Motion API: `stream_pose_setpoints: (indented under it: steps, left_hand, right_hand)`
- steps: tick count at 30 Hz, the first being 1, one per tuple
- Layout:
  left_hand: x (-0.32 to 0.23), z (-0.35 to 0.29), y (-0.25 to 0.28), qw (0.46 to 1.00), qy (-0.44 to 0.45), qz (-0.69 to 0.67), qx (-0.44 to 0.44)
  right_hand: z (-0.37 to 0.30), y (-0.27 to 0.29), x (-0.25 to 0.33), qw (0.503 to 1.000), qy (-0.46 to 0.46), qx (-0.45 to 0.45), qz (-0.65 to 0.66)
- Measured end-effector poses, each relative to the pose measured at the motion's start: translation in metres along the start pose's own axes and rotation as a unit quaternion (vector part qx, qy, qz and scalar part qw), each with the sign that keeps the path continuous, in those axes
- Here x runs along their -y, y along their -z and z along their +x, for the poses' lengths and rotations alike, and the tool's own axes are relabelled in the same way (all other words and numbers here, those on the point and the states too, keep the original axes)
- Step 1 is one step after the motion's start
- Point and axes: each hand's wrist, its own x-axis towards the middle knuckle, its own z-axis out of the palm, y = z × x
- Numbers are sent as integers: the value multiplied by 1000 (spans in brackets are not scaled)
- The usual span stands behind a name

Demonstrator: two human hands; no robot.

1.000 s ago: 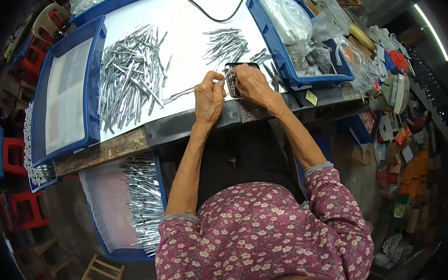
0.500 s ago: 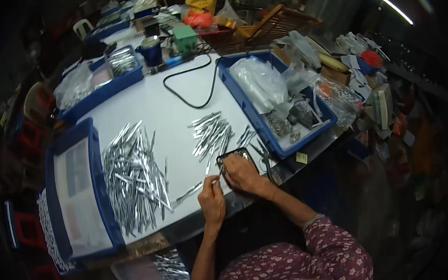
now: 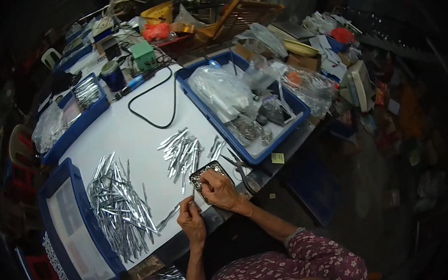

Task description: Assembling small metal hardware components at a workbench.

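Observation:
My left hand is closed near the table's front edge, pinching a slim silver metal strip that points up toward the tray. My right hand rests over a small black tray of tiny shiny parts, its fingers curled down together. What they grip, if anything, is hidden. Beyond the tray lies a small pile of silver strips, with a few more strips beside it. A far larger heap of strips spreads left of my left hand. Pliers lie right of the tray.
A blue tray with a pale sheet stands at left. At right, a blue bin holds plastic bags and small parts. Farther back are a black cable, a blue can, a green box and another blue bin.
The view has shifted, so the table sits farther left and lower in the picture. More of the small tray's contents shows beside my right hand. Both hands stay close together at the tray.

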Motion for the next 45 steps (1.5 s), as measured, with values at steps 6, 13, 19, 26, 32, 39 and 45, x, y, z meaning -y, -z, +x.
stream_pose_setpoints:
  steps: [6,13,19,26,32,39,45]
  left_hand:
    - [10,-2,0,999,-1,38,-13]
    - [2,-3,-9,999,-20,-20,-33]
    - [-12,-11,-16,996,23,-85,-6]
    - [-28,-19,-22,979,100,-174,38]
    - [-32,-24,-30,955,116,-264,68]
    - [-36,-32,-17,939,119,-316,67]
    - [-33,-36,-9,929,121,-341,84]
  right_hand:
    - [-11,2,4,998,7,1,70]
    - [-21,8,10,991,-7,1,134]
    - [-32,21,22,970,-51,3,238]
    - [-41,29,23,953,-94,-17,289]
    - [-48,35,21,943,-102,-34,315]
    - [-52,31,30,919,-113,-3,378]
    - [-56,28,22,922,-103,0,373]
